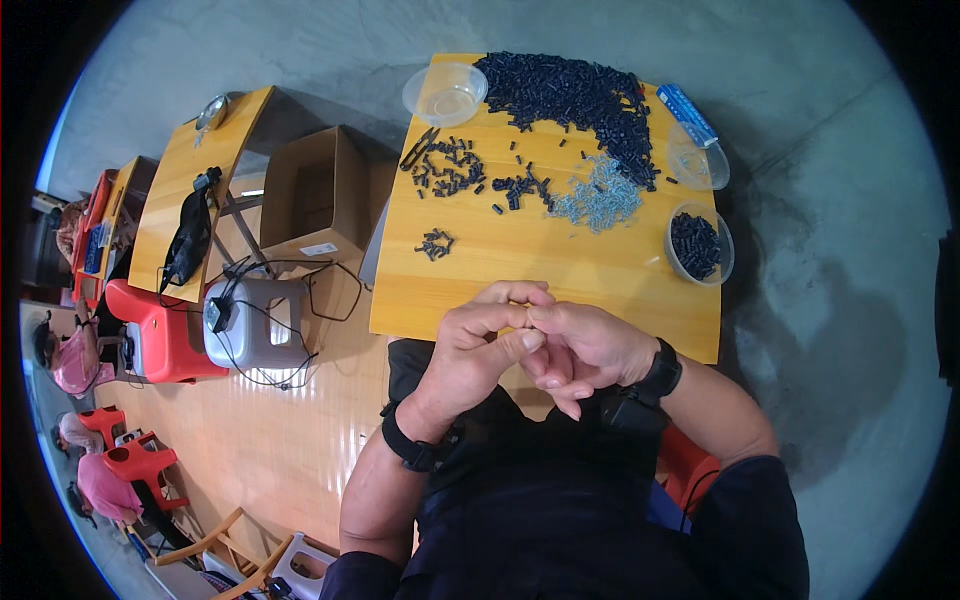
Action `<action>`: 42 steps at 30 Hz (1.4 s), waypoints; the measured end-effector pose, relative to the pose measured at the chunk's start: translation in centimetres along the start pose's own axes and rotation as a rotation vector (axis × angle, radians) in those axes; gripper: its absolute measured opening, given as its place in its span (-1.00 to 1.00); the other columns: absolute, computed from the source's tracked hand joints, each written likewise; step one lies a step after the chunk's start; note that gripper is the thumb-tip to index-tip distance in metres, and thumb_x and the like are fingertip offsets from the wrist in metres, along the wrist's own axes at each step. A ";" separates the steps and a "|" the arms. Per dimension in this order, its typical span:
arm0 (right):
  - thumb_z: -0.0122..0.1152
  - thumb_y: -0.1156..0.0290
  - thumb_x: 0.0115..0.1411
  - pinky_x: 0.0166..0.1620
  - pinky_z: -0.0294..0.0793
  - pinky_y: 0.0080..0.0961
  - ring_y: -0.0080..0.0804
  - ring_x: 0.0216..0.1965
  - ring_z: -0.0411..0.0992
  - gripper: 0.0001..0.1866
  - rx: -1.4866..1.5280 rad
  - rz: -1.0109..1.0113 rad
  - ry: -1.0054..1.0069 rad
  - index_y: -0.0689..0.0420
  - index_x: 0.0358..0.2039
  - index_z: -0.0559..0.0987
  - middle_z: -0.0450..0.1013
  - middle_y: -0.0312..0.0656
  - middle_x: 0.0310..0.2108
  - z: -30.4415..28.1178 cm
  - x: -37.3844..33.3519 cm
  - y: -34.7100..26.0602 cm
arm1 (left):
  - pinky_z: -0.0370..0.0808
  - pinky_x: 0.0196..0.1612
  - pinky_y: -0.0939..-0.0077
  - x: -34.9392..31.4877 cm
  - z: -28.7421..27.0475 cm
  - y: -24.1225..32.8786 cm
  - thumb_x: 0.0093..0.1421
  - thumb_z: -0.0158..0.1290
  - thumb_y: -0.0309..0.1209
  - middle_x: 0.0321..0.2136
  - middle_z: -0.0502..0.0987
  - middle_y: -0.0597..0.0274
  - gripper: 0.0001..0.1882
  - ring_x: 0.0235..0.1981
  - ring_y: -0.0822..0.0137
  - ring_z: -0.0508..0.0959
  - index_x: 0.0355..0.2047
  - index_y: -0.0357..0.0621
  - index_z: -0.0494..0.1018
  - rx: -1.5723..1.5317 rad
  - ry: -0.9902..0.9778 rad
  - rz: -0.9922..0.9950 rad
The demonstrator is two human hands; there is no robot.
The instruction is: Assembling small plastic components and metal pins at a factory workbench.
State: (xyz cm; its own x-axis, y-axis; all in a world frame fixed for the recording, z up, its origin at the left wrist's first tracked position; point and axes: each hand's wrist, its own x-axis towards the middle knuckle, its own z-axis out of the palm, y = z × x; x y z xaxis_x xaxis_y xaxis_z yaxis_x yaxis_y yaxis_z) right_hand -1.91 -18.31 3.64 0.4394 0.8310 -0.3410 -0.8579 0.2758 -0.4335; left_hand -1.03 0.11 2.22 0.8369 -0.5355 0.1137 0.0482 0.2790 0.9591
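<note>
Over the near edge of the wooden table (590, 290), my left hand (475, 345) and my right hand (590, 345) meet, thumbs and fingertips pinched together. Whatever lies between the fingertips is too small or hidden to make out. Beyond them a small ring-like group of short dark pieces (435, 244) sits on the tabletop. Farther off are a loose scatter of black cylindrical pieces (455, 170), a smaller cluster of them (522, 188), and a heap of small silvery metal parts (600, 195). A large pile of black pieces (570, 90) covers the far edge.
A clear round tub (447, 100) stands far left; another tub (697, 245) of black pieces is at the right edge. A blue box (687, 113) leans by a clear lid (698, 165). Left of the table are a cardboard box (310, 200), cables and a grey stool (255, 325).
</note>
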 end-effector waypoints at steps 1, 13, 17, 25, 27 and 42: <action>-0.22 -0.03 0.36 -0.68 0.52 -0.45 -0.56 -0.84 0.29 -0.46 -0.001 -0.002 0.001 0.17 -0.56 0.36 0.26 -0.31 -0.75 0.1 0.0 0.1 | 0.39 0.00 0.45 0.0 0.1 0.0 0.14 0.08 -0.62 -0.08 0.44 0.12 -0.83 -0.05 0.32 0.45 -0.24 -0.26 0.57 0.036 -0.013 -0.005; -0.28 -0.07 0.34 -0.65 0.53 -0.35 -0.64 -0.86 0.11 -0.47 -0.128 -0.002 0.135 0.06 -0.61 0.27 0.07 -0.43 -0.77 1.0 -0.5 0.7 | 0.39 0.06 0.39 -0.1 0.3 0.9 0.12 0.08 -0.62 -0.03 0.47 0.03 -0.79 -0.05 0.25 0.49 -0.21 -0.28 0.57 -0.230 -0.056 -0.243; -0.26 -0.07 0.33 -0.64 0.53 -0.32 -0.66 -0.87 0.07 -0.49 -0.081 -0.035 0.118 0.02 -0.63 0.23 0.03 -0.45 -0.77 0.8 -0.2 1.1 | 0.41 0.04 0.41 0.0 0.4 1.0 0.12 0.05 -0.64 -0.03 0.47 0.03 -0.78 -0.06 0.26 0.50 -0.21 -0.29 0.57 -0.194 -0.059 -0.233; -0.19 -0.02 0.31 -0.61 0.55 -0.28 -0.69 -0.84 0.03 -0.54 0.175 -0.134 0.210 0.00 -0.63 0.21 0.01 -0.47 -0.77 0.8 0.5 3.7 | 0.50 -0.18 0.62 0.2 0.7 1.7 0.10 0.03 -0.72 -0.19 0.53 0.15 -0.80 -0.29 0.44 0.56 -0.26 -0.37 0.54 -0.140 0.008 -0.423; -0.19 -0.01 0.31 -0.61 0.56 -0.28 -0.69 -0.84 0.03 -0.54 0.207 -0.157 0.217 -0.01 -0.64 0.21 0.00 -0.47 -0.77 1.1 0.8 4.3 | 0.50 -0.19 0.62 0.2 0.6 1.5 0.11 0.03 -0.70 -0.23 0.54 0.17 -0.81 -0.30 0.46 0.56 -0.26 -0.37 0.54 -0.159 0.007 -0.452; -0.16 0.08 0.35 -0.60 0.56 -0.28 -0.70 -0.84 0.06 -0.65 0.257 -0.299 0.197 0.00 -0.51 0.26 0.03 -0.49 -0.75 1.5 1.5 4.6 | 0.52 -0.23 0.59 -0.1 -0.2 1.2 0.11 0.02 -0.67 -0.33 0.56 0.17 -0.82 -0.36 0.44 0.56 -0.26 -0.38 0.53 -0.182 -0.007 -0.477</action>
State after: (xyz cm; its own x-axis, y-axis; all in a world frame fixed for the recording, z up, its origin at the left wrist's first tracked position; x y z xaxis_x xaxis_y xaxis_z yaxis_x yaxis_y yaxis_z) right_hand -5.63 -15.05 2.42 0.6992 0.5954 -0.3957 -0.7129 0.6217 -0.3243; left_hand -0.93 0.66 3.33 0.6953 -0.6419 -0.3232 0.5183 0.1363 0.8443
